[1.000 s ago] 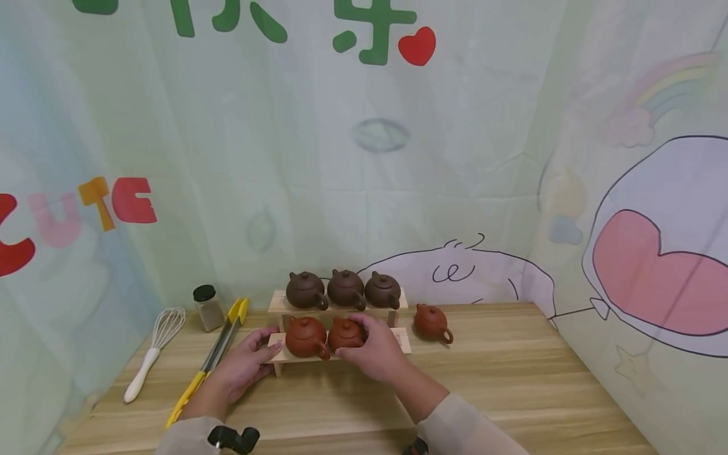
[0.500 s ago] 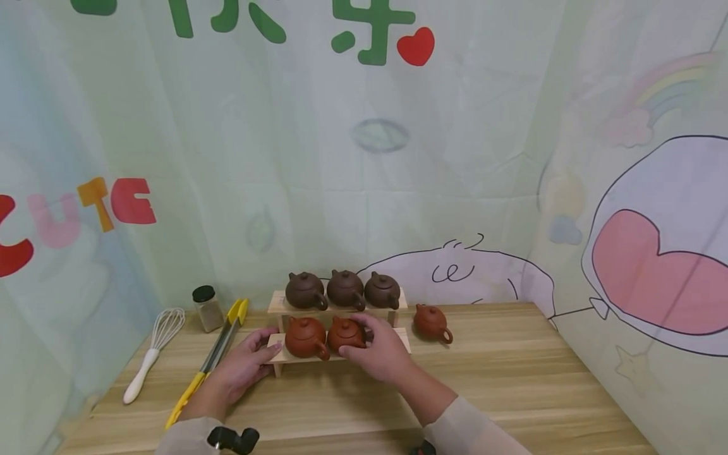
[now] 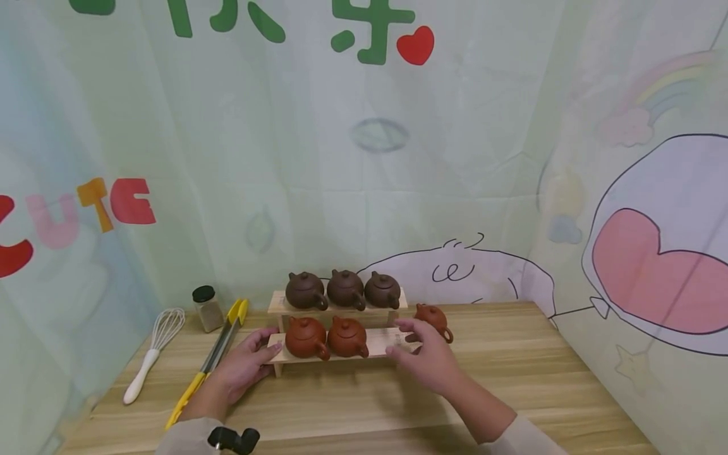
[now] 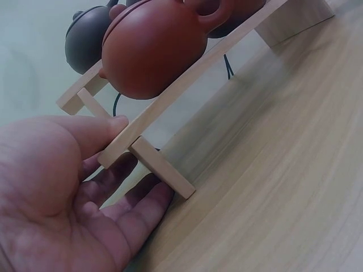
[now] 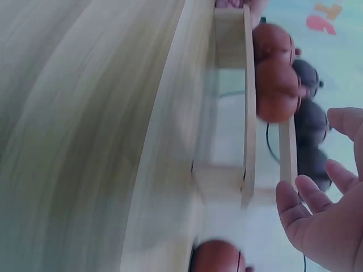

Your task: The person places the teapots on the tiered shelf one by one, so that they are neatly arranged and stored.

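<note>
A two-step wooden stand [image 3: 375, 343] bears two reddish-brown teapots, the left one [image 3: 306, 337] and the right one [image 3: 347, 337], on its lower step. Three dark brown teapots [image 3: 344, 290] line the upper step. My left hand [image 3: 247, 365] grips the lower step's left end, thumb on top and fingers beneath, as the left wrist view shows. Over the bare right end of that step hovers my right hand [image 3: 429, 357], its fingers spread and holding nothing. Just behind it, a third reddish-brown teapot [image 3: 435, 319] rests on the table, partly covered by the hand.
Left of the stand lie tongs with yellow ends [image 3: 196, 382] and a whisk with a white handle [image 3: 149, 366]. A jar with a black lid [image 3: 208, 308] stands near the back edge. A printed cloth [image 3: 364, 189] hangs behind the wooden table [image 3: 512, 379].
My right hand has let go of the right teapot on the lower step and moved right, toward the teapot on the table. The left hand keeps its grip on the stand.
</note>
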The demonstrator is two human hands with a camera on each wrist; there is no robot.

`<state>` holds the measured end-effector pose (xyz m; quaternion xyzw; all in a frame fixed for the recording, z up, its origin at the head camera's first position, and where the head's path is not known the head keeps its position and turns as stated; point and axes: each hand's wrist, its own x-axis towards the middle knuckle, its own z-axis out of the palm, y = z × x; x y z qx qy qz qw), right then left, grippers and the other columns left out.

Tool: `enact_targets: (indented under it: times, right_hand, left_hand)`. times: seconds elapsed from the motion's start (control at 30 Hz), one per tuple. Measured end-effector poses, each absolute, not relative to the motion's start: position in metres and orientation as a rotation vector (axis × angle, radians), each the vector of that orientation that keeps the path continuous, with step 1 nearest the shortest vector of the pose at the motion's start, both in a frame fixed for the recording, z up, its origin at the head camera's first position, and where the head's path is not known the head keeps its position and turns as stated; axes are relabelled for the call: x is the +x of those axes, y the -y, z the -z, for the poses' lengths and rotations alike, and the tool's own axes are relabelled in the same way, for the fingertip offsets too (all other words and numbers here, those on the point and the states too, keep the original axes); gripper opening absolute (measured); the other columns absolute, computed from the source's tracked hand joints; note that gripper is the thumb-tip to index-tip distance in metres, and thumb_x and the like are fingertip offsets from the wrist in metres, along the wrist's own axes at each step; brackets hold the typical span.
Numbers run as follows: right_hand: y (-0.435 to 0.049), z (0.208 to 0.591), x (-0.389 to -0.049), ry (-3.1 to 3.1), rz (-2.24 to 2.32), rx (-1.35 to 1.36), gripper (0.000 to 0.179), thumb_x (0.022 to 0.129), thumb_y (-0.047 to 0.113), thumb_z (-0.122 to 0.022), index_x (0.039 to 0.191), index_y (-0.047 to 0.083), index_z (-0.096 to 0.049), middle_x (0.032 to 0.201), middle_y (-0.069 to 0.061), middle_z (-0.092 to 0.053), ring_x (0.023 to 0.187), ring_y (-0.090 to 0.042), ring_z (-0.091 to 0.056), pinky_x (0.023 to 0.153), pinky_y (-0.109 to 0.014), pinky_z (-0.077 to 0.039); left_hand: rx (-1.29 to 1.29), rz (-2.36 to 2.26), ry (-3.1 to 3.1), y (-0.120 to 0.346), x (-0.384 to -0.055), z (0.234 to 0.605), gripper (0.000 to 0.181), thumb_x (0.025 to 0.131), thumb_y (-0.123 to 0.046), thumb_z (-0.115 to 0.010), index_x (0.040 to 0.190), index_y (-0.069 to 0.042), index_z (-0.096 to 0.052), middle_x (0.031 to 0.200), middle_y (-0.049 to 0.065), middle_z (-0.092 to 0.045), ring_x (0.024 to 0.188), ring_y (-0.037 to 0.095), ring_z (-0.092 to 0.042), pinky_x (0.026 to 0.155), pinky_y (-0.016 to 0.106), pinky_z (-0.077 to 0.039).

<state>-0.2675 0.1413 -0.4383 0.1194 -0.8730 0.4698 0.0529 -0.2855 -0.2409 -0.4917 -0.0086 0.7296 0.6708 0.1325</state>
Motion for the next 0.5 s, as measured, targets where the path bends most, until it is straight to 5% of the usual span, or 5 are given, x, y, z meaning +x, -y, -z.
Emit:
enact_targets:
  times: [0.5]
  right_hand:
    - [-0.205,0.448,-0.303,2.697,-1.316,0.060,0.054,0.096,0.024,-0.081,0.145,0.009,-0.062,0.142,-0.017,-0.068,0.131,-0.040,-0.064,0.109,-0.060,-0.056]
  left_hand:
    - [-0.030,-1.949,-2.112,0.242,-0.286,0.492,0.065,0.115,-0.027,-0.052,0.167,-0.004,-0.023,0.179,0.026,-0.006,0.159,0.048,-0.034,0.125,0.065,-0.038]
